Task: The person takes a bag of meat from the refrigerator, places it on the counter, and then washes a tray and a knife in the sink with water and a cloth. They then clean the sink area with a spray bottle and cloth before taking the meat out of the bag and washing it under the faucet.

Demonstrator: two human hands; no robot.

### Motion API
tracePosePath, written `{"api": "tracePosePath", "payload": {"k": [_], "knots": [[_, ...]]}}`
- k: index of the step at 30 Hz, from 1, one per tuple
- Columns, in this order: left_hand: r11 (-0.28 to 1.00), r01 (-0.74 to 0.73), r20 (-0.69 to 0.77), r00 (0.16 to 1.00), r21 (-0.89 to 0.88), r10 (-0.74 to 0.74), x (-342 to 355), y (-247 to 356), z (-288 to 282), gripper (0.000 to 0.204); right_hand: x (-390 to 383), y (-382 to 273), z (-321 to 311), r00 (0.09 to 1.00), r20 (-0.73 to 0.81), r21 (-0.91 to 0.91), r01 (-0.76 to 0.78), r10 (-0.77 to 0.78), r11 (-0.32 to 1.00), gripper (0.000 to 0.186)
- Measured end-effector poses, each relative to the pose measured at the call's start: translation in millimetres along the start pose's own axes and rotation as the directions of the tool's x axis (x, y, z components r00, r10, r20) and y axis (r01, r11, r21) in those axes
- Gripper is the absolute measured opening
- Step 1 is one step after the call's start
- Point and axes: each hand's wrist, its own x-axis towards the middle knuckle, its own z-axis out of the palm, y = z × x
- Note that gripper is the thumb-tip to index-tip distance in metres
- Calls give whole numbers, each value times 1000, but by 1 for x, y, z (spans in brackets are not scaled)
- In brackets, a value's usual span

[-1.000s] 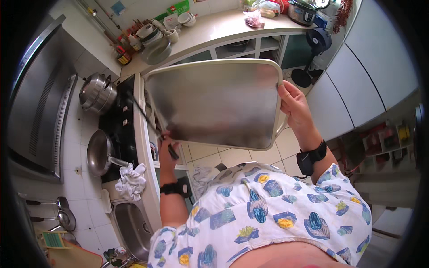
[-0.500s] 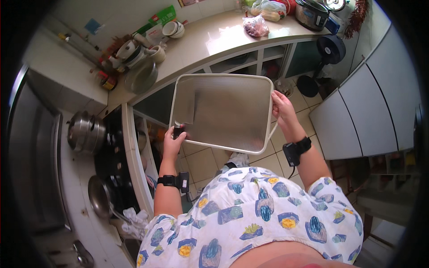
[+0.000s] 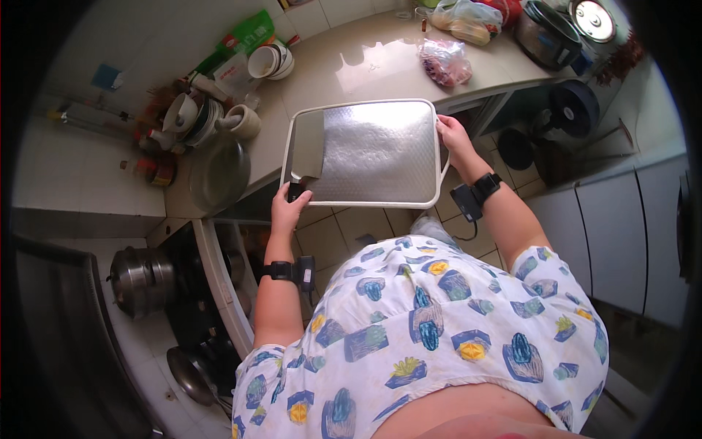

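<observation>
1. The board (image 3: 380,154) is a rounded rectangle with a silvery, finely patterned face and a pale rim; a narrow loop stands out from its right side. Light whitens the upper right of the face, while the left strip looks darker.
2. It is held up in front of the person's body, its far part overlapping the counter (image 3: 373,62) in view; whether the two touch cannot be told.
3. A knife (image 3: 309,143) with a broad grey blade and a dark handle lies along the board's left end, blade pointing away from the person.
4. The left hand (image 3: 289,211) clasps the knife's handle together with the board's near left corner, thumb on top.
5. The right hand (image 3: 455,139) grips the right rim near the far corner, above the loop.
6. Beyond the far rim, a broad, shiny stretch of counter offers room between the stacked bowls (image 3: 270,62) on the left and a clear bag (image 3: 444,64) on the right.
7. A glass dish (image 3: 219,174) sits near the counter's front edge, left of the board and apart from it.
8. Below the near rim, tiled floor (image 3: 319,241) shows between the board and the patterned shirt (image 3: 431,314).
9. Farther left stands a steel pot (image 3: 142,282) on the cooktop (image 3: 191,311).
</observation>
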Motion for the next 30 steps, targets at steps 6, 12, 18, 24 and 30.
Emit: {"api": "tracePosePath", "payload": {"k": [6,12,18,24,30], "knots": [[998,9,49,999,59,-11,14,-10,65,48,13,26,-58,969,-240,-250,1,-63,968,29],[973,-65,31,998,222,60,26,-43,101,62,19,38,-102,888,-279,-708,68,-366,703,26],[923,-173,-66,976,343,208,15,-17,129,61,2,11,-110,775,-263,-833,117,-575,540,22],[946,-139,18,990,293,139,5,-2,173,69,-18,1,-133,681,-308,-875,71,-665,478,22],[899,-328,-51,933,291,357,-13,30,174,46,-50,-14,-121,569,-66,-951,213,-820,224,29]]}}
